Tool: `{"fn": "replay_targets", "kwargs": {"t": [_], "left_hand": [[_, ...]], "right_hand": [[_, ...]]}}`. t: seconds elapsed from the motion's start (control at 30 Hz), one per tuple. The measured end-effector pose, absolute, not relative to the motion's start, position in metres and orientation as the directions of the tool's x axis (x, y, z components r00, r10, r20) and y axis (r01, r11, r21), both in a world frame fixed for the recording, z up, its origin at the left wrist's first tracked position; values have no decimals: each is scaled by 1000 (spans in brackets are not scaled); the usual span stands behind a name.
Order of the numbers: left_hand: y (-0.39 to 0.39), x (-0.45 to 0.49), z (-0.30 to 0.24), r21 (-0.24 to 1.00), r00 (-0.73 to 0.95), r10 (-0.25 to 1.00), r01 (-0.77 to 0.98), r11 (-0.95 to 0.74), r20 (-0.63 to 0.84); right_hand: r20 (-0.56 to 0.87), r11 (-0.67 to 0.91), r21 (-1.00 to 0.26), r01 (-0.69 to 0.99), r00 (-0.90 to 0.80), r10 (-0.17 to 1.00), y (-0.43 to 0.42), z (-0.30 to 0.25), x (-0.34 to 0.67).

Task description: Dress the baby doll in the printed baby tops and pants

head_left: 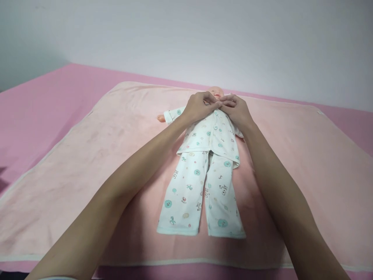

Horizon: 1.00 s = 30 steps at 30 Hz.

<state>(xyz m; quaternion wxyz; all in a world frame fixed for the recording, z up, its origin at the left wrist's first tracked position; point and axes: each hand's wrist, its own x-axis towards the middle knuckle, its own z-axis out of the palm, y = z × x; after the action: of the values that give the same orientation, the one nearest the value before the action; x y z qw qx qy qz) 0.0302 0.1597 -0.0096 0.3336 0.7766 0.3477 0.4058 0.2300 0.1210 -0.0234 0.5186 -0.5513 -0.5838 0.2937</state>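
A baby doll [216, 91] lies on its back, dressed in a white printed pajama top [201, 134] and matching pajama pants [186, 190]. Both of my hands meet at the top's neckline, just below the doll's chin. My left hand [201, 105] pinches the collar edge from the left. From the right, my right hand [236, 109] pinches the same spot, its fingertips touching those of the left. Below them, two buttons on the front placket show. The collar fastening between my fingers is hidden. One doll hand [161, 118] sticks out of the left sleeve.
Under the doll a peach blanket [96, 167] with pale edging is spread over a pink surface [43, 101]. A plain pale wall [186, 42] rises behind the far edge. A dark patch shows at the left edge.
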Motion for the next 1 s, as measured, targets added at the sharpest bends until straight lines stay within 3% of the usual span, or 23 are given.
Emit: {"fn": "replay_targets", "kwargs": {"t": [0.27, 0.73, 1.0], "left_hand": [[165, 35, -17, 819, 400, 836, 280, -501, 375], [175, 40, -30, 862, 365, 866, 246, -443, 340], [181, 36, -24, 892, 420, 856, 193, -408, 301]], "right_hand": [[243, 200, -932, 303, 110, 964, 128, -28, 239], [331, 259, -901, 348, 167, 929, 130, -34, 239], [317, 251, -906, 341, 151, 936, 128, -32, 235]]}}
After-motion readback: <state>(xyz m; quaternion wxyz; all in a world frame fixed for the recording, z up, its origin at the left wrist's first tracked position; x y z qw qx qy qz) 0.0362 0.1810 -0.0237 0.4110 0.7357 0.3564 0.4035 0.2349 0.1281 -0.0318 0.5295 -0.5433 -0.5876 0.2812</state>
